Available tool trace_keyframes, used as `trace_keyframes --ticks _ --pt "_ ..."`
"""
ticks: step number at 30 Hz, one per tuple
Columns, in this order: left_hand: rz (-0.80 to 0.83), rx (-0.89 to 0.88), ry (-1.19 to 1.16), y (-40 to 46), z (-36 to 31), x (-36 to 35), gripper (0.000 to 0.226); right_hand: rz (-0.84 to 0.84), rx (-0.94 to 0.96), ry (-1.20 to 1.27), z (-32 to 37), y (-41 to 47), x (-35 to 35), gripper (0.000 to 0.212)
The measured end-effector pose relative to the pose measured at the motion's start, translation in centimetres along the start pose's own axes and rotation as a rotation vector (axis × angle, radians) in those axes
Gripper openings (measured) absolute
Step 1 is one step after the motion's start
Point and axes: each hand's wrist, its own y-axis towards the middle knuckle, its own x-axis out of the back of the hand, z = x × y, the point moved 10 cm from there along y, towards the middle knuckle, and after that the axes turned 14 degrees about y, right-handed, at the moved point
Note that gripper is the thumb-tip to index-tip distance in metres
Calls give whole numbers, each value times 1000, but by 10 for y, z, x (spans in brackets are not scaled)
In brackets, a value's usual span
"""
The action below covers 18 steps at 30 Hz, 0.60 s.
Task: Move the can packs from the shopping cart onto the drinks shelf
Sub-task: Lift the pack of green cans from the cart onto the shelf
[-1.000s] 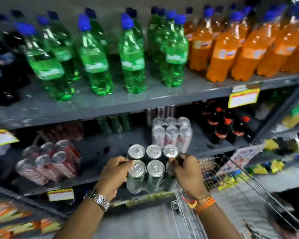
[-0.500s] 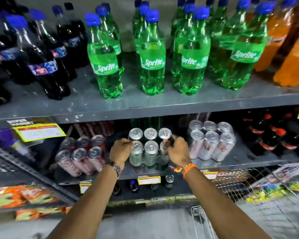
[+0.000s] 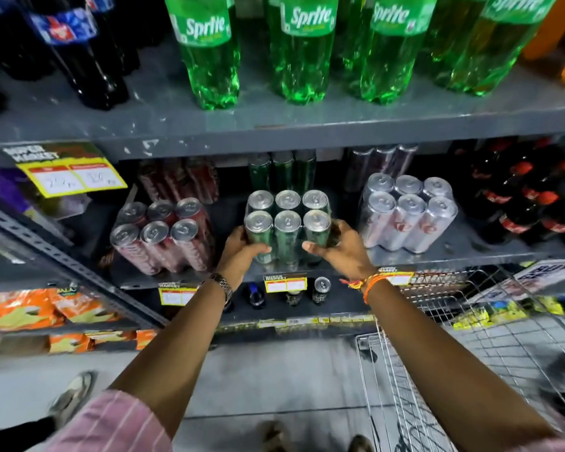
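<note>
Green six-pack of cans on the drinks shelf, between red pack and silver pack, left hand and right hand clasped around its sides; best slid squarely back before letting go.

Two bare forearms extend from rolled pink sleeves with thin white stripes. A silver metal-link wristwatch circles the left wrist; the right wrist carries orange thread bands — one knotted with red and yellow strands. Below, brown shoes — blurred at the frame's edge.
</note>
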Motion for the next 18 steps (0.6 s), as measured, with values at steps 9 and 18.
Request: trace_keyframes --ticks 9,18 --pt "-277 -164 463 -9 -17 11 64 -66 165 -233 6 1 -7 63" --pt "-330 -183 495 -18 -26 12 70 -15 175 -297 14 6 -6 59"
